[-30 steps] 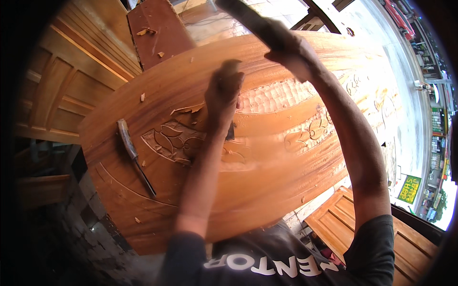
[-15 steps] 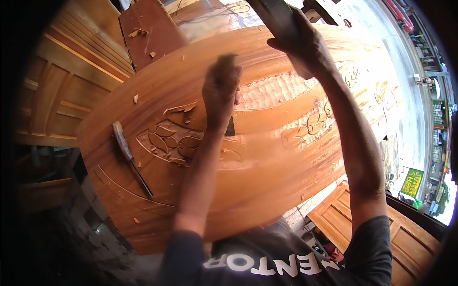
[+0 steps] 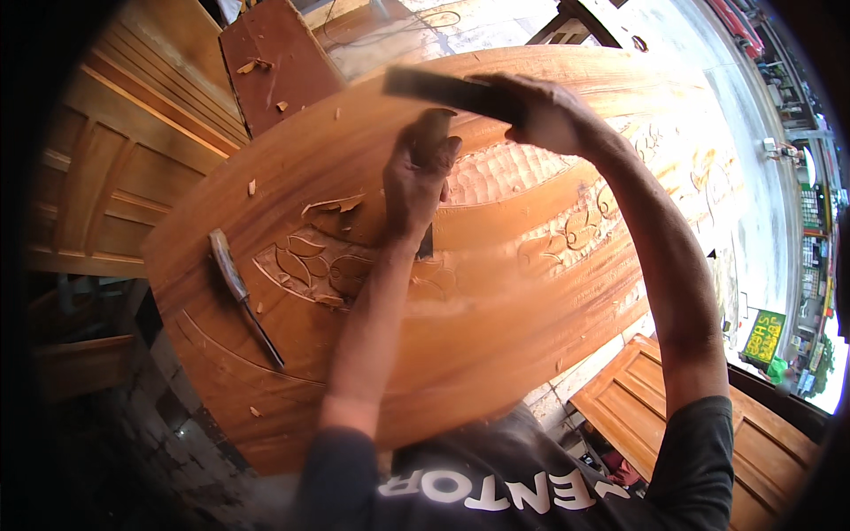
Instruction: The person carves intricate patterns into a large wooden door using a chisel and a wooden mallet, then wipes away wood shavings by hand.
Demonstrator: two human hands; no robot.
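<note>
Left fingers of the person's left hand (image 3: 413, 181) are closed around a chisel-like tool (image 3: 434, 126) over a large carved wooden panel (image 3: 505, 350), while the right hand (image 3: 560, 122) is wrapped tightly around a dark bar (image 3: 452, 94) near the handle's end. An off-centre blow from the bar could catch the left knuckles, or a tilted blade could skid and gouge the panel. The left forearm (image 3: 372, 336) hides some carving, the bar's far end is blurred, and the cutting edge cannot be made out
</note>
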